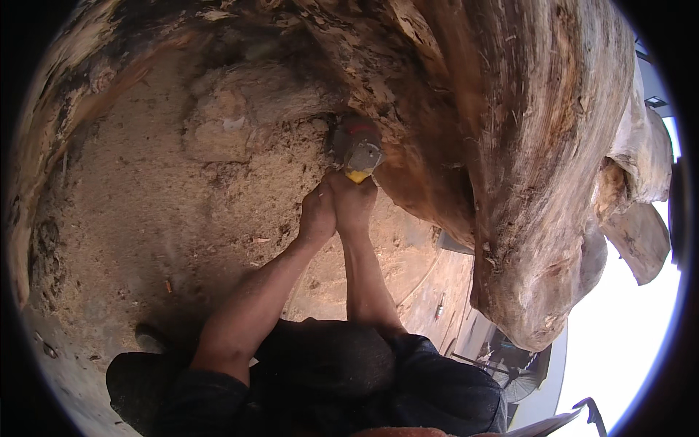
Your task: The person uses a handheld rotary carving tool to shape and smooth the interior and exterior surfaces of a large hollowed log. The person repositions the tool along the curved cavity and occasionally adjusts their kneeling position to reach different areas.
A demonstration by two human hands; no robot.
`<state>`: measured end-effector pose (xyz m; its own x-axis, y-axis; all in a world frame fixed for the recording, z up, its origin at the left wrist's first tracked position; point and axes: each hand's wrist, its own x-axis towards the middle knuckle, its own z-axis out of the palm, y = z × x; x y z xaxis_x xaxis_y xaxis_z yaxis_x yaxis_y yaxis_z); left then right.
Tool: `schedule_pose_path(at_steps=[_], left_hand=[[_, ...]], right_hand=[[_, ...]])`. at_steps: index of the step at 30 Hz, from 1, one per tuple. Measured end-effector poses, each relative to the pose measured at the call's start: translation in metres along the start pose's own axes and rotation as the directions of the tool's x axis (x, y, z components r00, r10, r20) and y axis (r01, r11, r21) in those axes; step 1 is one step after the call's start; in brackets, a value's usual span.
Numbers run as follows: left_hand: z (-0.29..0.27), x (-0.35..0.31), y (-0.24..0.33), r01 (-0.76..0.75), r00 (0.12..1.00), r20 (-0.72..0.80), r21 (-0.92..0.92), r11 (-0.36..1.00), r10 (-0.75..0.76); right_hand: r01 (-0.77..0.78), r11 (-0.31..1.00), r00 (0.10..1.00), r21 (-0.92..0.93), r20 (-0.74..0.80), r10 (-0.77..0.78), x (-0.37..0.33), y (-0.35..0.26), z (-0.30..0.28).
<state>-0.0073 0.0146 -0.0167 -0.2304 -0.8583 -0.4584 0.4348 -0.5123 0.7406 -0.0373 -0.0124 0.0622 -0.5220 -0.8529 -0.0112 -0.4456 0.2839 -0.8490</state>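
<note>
From the left, the rough brown surface (182,218) spreads toward your left hand (319,215), curled tight against the right one — its fingers are hidden, so I can't tell what it grips. Your right hand (354,204) is nearer the grey-and-yellow tool (364,154), closed around its yellow end. The tool lies straight ahead, long axis pointing away from you, just beside the overhanging wood (429,153) rightward.

Gnarled wood (535,146) bars the right hand (355,202) rightward; the left hand (317,214) has room leftward.
</note>
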Motion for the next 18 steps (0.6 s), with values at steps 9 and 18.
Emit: schedule_pose_path(at_steps=[9,18], left_hand=[[0.0,0.008,0.003,-0.007,0.999,0.036,0.083,0.996,0.004],[0.013,0.0,-0.031,-0.227,0.974,0.062,0.278,0.933,0.218]], right_hand=[[0.212,0.972,0.975,-0.103,0.087,-0.204,0.016,0.043,-0.008],[0.11,0.993,0.994,-0.052,0.019,-0.11,0.004,0.041,-0.026]])
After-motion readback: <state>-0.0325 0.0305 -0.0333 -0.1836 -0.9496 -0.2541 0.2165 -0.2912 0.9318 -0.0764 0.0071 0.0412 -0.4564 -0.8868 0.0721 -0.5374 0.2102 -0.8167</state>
